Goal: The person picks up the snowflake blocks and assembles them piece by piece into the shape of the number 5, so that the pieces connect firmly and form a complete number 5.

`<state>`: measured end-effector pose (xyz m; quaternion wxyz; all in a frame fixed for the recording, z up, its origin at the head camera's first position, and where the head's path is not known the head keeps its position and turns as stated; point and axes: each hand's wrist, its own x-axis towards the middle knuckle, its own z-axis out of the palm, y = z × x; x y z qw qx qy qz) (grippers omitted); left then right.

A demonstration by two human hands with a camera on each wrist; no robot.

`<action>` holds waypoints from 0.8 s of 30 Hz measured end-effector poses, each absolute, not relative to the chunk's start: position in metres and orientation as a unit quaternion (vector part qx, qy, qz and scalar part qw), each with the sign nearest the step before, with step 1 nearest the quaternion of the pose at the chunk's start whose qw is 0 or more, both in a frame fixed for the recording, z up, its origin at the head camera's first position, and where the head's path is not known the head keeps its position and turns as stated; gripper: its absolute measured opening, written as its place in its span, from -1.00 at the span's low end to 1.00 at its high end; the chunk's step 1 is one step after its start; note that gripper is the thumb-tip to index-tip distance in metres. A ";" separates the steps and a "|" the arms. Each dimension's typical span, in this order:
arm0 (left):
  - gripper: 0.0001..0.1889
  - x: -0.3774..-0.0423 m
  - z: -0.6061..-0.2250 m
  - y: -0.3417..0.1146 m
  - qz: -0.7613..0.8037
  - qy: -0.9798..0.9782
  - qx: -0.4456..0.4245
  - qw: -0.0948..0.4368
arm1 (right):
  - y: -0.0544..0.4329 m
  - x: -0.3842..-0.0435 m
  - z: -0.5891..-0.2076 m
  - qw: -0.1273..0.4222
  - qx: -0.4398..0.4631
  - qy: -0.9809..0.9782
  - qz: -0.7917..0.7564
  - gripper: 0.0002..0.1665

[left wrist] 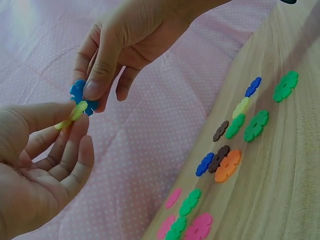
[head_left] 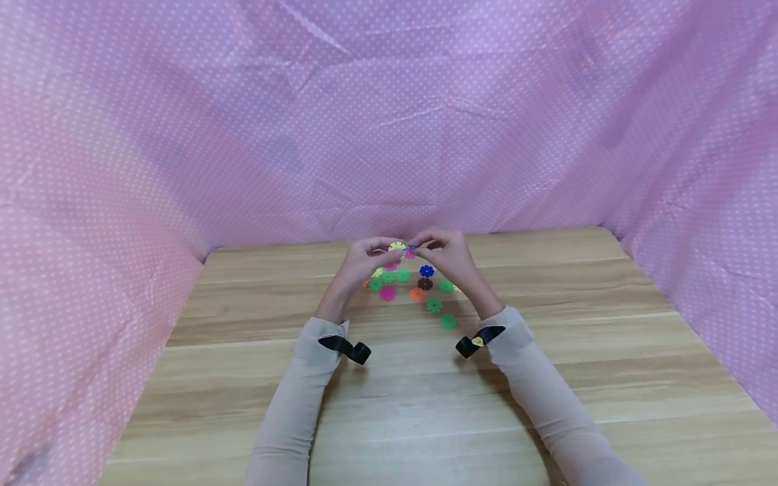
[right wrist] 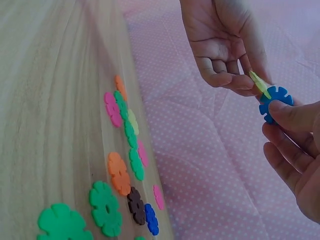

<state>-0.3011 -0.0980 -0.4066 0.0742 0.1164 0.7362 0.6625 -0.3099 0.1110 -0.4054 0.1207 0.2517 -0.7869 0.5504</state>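
Observation:
Over the far part of the table, my left hand (head_left: pixel 360 262) and right hand (head_left: pixel 451 255) meet with fingertips close together. The left thumb and fingers pinch a yellow flower-shaped notched disc (left wrist: pixel 75 114), while its other fingers curl loosely. Between the right thumb and fingers is a blue notched disc (right wrist: pixel 278 98) of the same kind. Seen from the right wrist, the yellow disc stands edge-on, crosswise to the blue one, its edge right at the blue rim. Fingertips cover part of both discs.
Beneath the hands, loose notched discs lie spread on the wooden table (head_left: pixel 389 405): several green ones (right wrist: pixel 105 209), an orange one (right wrist: pixel 118 173), dark blue (left wrist: pixel 204 164), brown (left wrist: pixel 220 131) and pink ones (left wrist: pixel 199 227). Pink dotted cloth (head_left: pixel 389 135) hangs around the table's back and sides.

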 end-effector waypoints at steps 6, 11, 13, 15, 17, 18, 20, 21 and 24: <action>-0.70 -0.306 -0.411 -0.097 0.685 0.714 0.109 0.096 | 0.108 -0.311 -0.406 0.103 0.260 -0.789 0.547 -0.93; -0.73 -0.312 -0.414 -0.098 0.690 0.711 0.096 0.093 | 0.107 -0.315 -0.408 0.079 0.254 -0.799 0.539 -0.88; -0.73 -0.315 -0.414 -0.100 0.693 0.710 0.092 0.089 | 0.109 -0.320 -0.407 0.061 0.255 -0.805 0.533 -0.80; -0.73 -0.318 -0.414 -0.102 0.696 0.708 0.088 0.085 | 0.113 -0.325 -0.407 0.041 0.260 -0.812 0.520 -0.71; -0.74 -0.321 -0.413 -0.105 0.700 0.704 0.086 0.083 | 0.119 -0.330 -0.407 0.016 0.265 -0.824 0.501 -0.65; -0.74 -0.322 -0.413 -0.107 0.701 0.703 0.086 0.084 | 0.123 -0.332 -0.408 0.001 0.267 -0.830 0.490 -0.65; -0.74 -0.326 -0.413 -0.110 0.697 0.706 0.091 0.086 | 0.129 -0.336 -0.411 -0.032 0.275 -0.843 0.462 -0.66; -0.74 -0.328 -0.413 -0.112 0.694 0.709 0.095 0.088 | 0.131 -0.338 -0.413 -0.049 0.279 -0.848 0.449 -0.67; -0.73 -0.334 -0.414 -0.117 0.688 0.712 0.104 0.093 | 0.134 -0.342 -0.419 -0.095 0.294 -0.855 0.416 -0.70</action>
